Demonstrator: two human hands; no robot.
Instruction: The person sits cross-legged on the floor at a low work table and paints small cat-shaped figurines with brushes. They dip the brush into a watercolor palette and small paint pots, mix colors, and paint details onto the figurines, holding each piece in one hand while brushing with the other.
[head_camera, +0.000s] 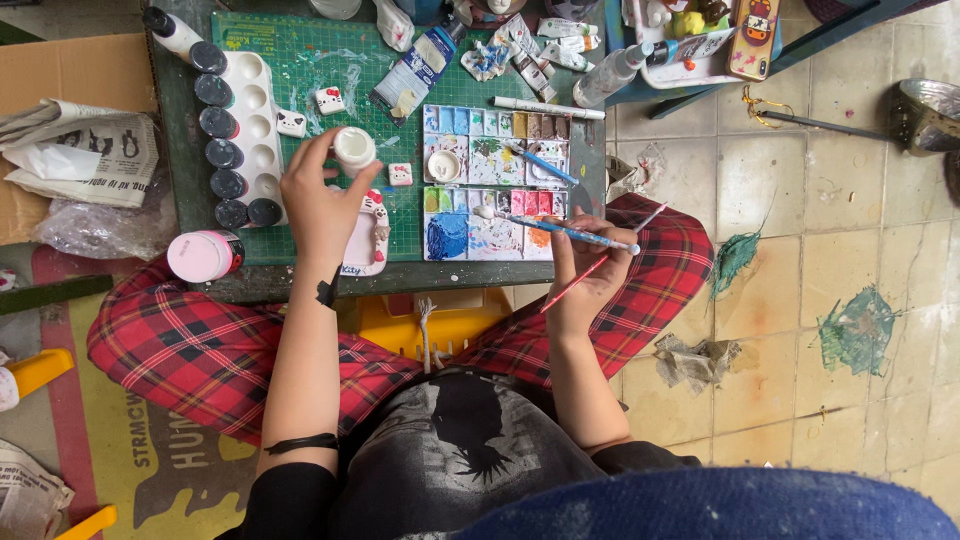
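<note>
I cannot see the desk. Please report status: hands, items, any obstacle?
Left hand grips small white bottle. Right hand holds two brushes over paint palette. Nothing between them.

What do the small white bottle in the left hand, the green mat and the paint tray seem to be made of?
White bottle: likely plastic, smooth, opaque, slightly glossy. Green mat: probably rubbery vinyl, matte, with a printed grid, as on cutting mats. Paint tray: apparently white plastic, moulded into square wells, now paint-stained.
</note>
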